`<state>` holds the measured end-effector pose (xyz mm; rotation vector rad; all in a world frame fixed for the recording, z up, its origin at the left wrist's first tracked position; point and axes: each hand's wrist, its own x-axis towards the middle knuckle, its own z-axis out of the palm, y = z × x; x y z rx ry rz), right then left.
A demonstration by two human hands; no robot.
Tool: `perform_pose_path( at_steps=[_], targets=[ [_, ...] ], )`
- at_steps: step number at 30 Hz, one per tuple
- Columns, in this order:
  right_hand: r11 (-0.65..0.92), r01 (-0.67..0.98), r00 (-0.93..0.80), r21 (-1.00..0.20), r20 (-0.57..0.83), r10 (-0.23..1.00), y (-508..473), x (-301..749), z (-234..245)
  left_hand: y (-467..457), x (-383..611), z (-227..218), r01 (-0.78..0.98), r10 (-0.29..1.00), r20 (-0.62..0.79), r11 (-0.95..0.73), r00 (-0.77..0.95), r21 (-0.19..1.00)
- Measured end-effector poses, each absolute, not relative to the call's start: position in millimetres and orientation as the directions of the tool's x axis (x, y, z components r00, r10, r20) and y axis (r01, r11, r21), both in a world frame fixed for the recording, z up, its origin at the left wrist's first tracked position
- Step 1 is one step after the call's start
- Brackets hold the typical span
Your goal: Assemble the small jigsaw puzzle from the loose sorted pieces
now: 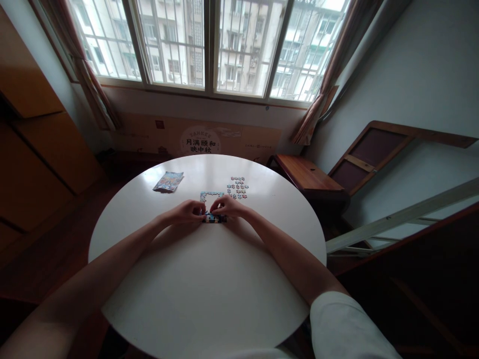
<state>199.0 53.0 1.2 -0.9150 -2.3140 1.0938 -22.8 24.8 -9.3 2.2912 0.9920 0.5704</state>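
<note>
A small jigsaw puzzle frame (210, 195) lies partly joined near the middle of the round white table (209, 289). Both my hands rest at its near edge. My left hand (188, 211) has its fingers curled and pinched at the puzzle's lower left corner. My right hand (229, 206) is pinched on the lower row of pieces (214, 219). Whether either hand grips a single loose piece is too small to see. Several loose puzzle pieces (237, 187) lie spread just right of the frame.
A printed picture card or bag (168, 181) lies on the table's far left. A wooden bench (305, 174) stands right of the table, below the barred window (209, 45). A wooden cabinet (33, 149) fills the left side.
</note>
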Motion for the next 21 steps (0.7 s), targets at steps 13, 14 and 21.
perform_pose_path(
  at_steps=[13,14,21],
  targets=[
    [0.477,0.413,-0.687,-0.776,0.078,0.722,53.1,198.1,0.4,25.8,-23.4,-10.4,0.507,0.762,0.143,-0.546,0.632,0.667],
    [0.477,0.412,-0.686,-0.776,0.081,0.723,53.1,198.0,0.4,25.9,-23.5,-10.6,0.506,0.761,0.141,-0.544,0.633,0.669],
    [0.382,0.309,-0.656,-0.871,0.096,0.749,53.8,201.6,3.1,23.9,-23.1,-8.1,0.511,0.763,0.141,-0.545,0.63,0.665]
  ],
)
